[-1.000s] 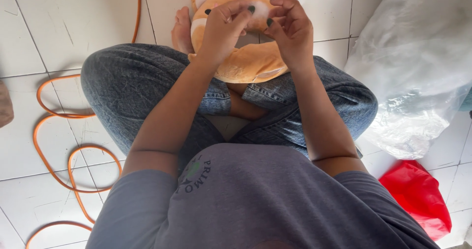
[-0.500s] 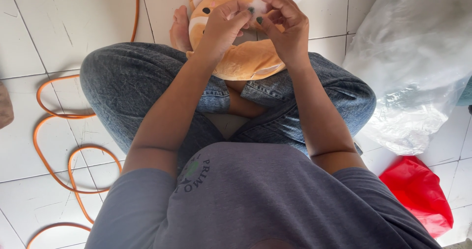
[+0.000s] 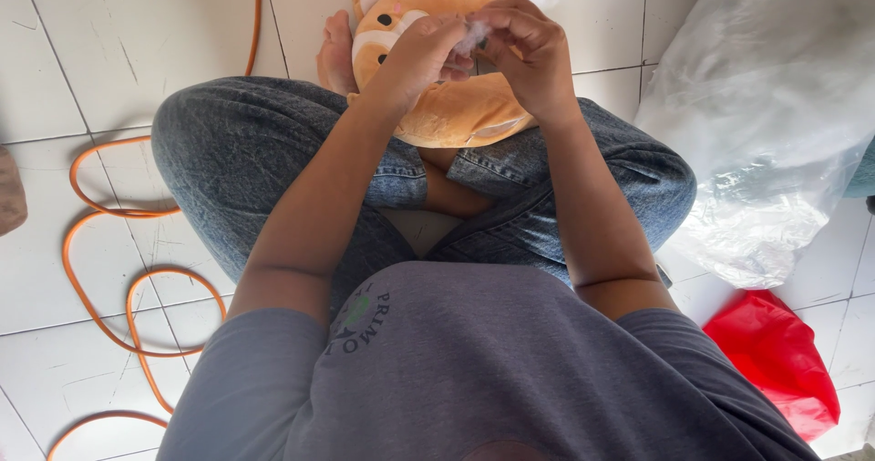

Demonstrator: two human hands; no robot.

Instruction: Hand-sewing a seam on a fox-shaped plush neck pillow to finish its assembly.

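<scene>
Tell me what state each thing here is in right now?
Orange plush toy: resting on the crossed legs.
White stuffing tuft: pinched between both hands.
Left hand: closed on the tuft.
Right hand: closed on the tuft.
Clear plastic bag: bulging, crumpled.
Orange cable: looped on the floor.

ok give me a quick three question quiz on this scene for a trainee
1. True or false: the plush toy rests on the person's crossed legs.
2. What do the left hand and right hand pinch between them? A) white stuffing B) orange cable C) red bag
3. Which lies on the person's right: the orange cable or the clear plastic bag?

Key: 1 true; 2 A; 3 the clear plastic bag.
</scene>
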